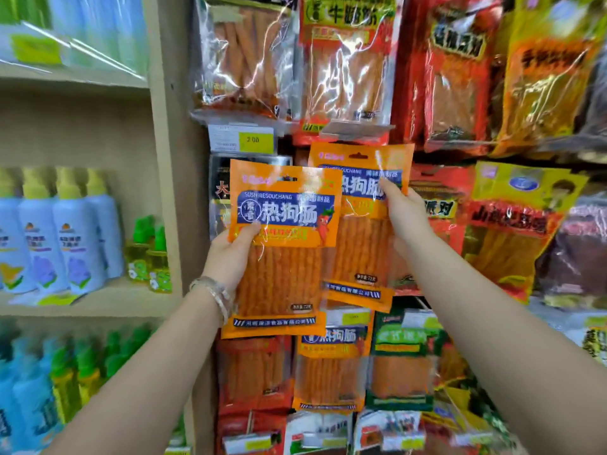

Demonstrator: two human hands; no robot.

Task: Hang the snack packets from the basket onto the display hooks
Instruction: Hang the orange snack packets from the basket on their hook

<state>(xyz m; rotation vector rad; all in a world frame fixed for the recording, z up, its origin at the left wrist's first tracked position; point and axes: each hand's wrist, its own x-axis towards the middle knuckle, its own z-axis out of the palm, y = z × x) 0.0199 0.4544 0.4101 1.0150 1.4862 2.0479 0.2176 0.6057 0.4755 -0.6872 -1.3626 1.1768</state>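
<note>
- The yellow-and-white price label (253, 139) on the rack serves as the landmark. The step in hand looks to be hanging the right-hand packet on a hook to the lower right of this label. The hook itself is hidden behind the stock.
- The spare orange plastic packet of red-brown snack sticks (282, 244), below the label, is best kept low and to the left so it does not cover the hook.
- The second orange snack-stick packet (361, 205), lower right of the label, sits slightly tilted. It likely wants levelling so that the slot in its top edge meets the hook tip squarely, then a straight push back.
- The glossy film looks slippery and floppy, so a grip high up near the header should steady the slot.
- The left hand (230, 257), below the label, grips the spare packet at its left edge with the thumb across the front and the forearm raised.
- The right hand (407, 218), far to the lower right of the label, pinches the second packet's right edge with the thumb on its front and the arm reaching up.
- No basket is in view.
</note>
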